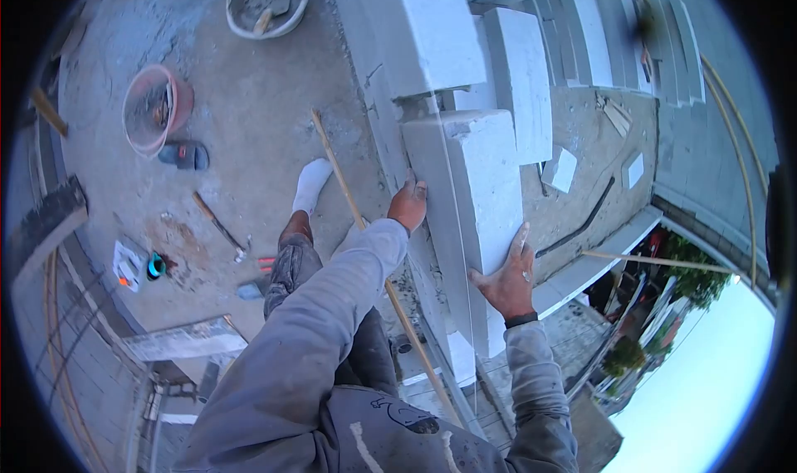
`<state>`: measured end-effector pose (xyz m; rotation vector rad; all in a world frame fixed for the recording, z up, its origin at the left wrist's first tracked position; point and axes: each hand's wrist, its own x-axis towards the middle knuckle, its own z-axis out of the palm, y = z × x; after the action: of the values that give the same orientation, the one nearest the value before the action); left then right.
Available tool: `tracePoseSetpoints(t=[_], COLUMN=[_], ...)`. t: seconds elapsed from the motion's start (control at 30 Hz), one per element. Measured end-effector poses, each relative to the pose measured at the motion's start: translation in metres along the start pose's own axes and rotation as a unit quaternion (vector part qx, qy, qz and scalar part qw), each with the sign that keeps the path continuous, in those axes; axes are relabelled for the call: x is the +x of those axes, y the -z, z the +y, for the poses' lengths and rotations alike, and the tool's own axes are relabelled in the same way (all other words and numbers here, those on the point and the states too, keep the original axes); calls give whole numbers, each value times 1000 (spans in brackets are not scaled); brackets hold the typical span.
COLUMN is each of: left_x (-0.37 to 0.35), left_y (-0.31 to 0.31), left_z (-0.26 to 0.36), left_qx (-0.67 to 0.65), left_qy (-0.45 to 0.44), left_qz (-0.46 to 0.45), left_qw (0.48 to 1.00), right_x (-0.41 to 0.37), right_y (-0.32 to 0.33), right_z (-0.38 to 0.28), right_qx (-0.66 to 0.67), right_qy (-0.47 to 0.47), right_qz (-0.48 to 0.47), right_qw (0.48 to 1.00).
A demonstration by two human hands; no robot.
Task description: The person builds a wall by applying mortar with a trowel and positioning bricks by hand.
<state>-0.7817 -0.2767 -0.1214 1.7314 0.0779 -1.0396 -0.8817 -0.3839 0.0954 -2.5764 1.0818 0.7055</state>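
Observation:
A large white concrete block (pixel 473 199) stands on top of a block wall (pixel 415 41) under me. My left hand (pixel 408 203) presses against the block's left face. My right hand (pixel 506 278) lies flat on its right face, fingers spread, with a dark band at the wrist. Both hands clamp the block between them. My grey sleeves and grey trousers fill the lower middle, and my foot in a white sock (pixel 311 184) stands on the concrete floor.
A long wooden stick (pixel 365 232) leans along the wall. On the floor lie a red bucket (pixel 154 108), a mortar tub (pixel 267 4), a sandal (pixel 184 154), a hammer (pixel 217 222) and small tools (pixel 137 265). More white blocks (pixel 523 75) are stacked at the right.

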Motion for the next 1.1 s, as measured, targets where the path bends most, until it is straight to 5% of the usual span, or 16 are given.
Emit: tracePoseSetpoints(t=[0.3, 0.5, 0.67, 1.1], left_x=[16, 23, 25, 19], left_y=[-1, 15, 9, 13], left_z=[10, 27, 17, 27], left_qx=[39, 48, 58, 12], left_qy=[-19, 76, 18, 70], left_qz=[101, 17, 34, 31], left_qw=[994, 996, 998, 997], right_x=[21, 25, 25, 20], right_y=[-10, -17, -19, -25], right_z=[-28, -39, -42, -47], right_qx=[-11, -21, -33, -35], right_qy=[9, -2, -5, -32], right_qz=[27, 28, 30, 24], right_qw=[1000, 999, 999, 999])
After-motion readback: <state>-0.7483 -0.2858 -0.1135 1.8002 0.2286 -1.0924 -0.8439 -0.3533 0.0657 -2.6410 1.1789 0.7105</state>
